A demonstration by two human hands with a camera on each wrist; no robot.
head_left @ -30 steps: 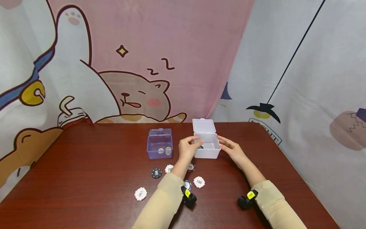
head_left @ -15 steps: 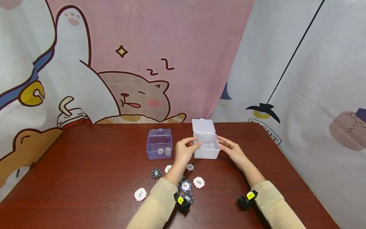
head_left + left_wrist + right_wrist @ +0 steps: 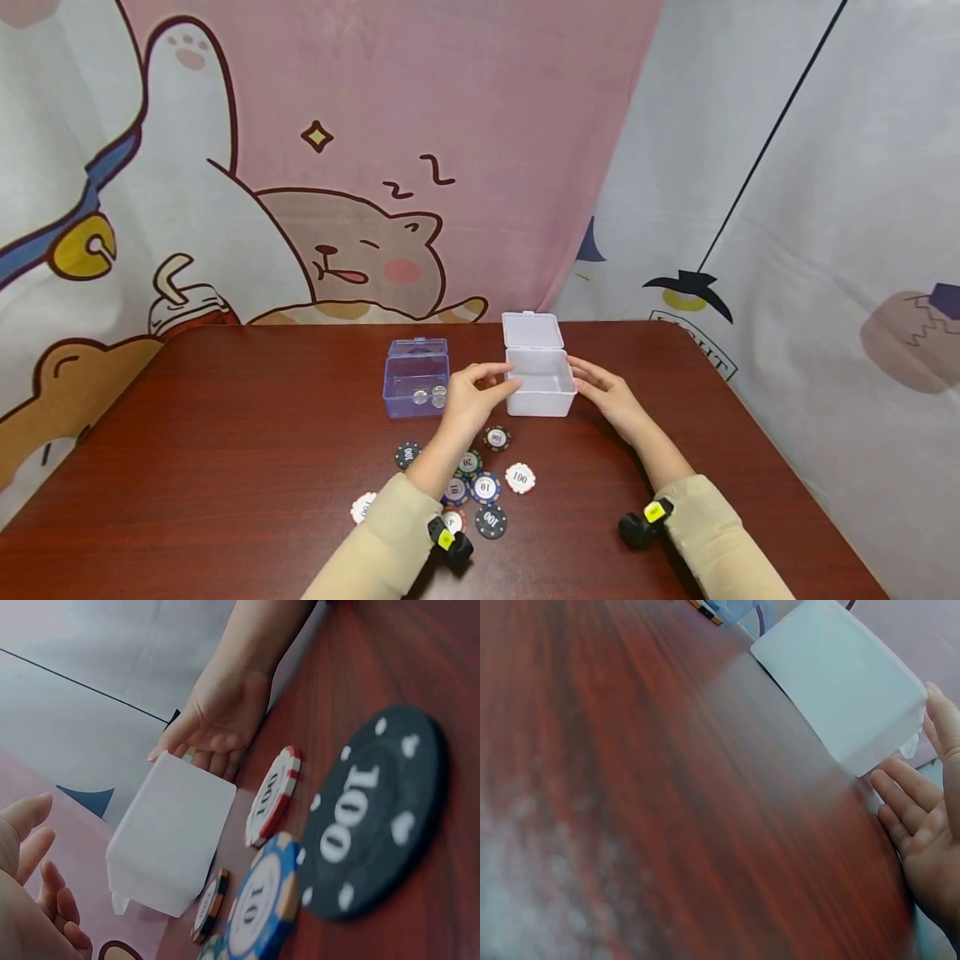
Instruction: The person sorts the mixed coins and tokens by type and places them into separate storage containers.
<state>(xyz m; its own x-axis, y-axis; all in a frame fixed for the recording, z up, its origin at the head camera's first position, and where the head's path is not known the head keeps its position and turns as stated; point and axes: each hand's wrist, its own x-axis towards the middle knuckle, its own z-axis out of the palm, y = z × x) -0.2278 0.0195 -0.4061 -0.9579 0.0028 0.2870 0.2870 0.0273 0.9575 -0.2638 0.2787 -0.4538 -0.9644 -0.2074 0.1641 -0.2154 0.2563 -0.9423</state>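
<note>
Flanking the white box from both sides, the two hands sit at about the same depth on the table, and the box lies directly between them with its lid tipped up and back toward the curtain. The left hand hovers at the box's left wall, fingers loosely curled with the thumb and fingertips near the rim; it holds nothing, and whether it touches the wall is hard to tell. The right hand rests against the right wall with its fingers nearly straight and relaxed, the tips at the upper edge, as the right wrist view also shows. The box's open mouth faces up, so it lies ahead of and inward from each hand. The poker chips are scattered on the table nearer the person, just behind and below the left wrist, well apart from the right hand, so the left hand is plainly the closer one to them. A purple box stands to the left of the left hand.
</note>
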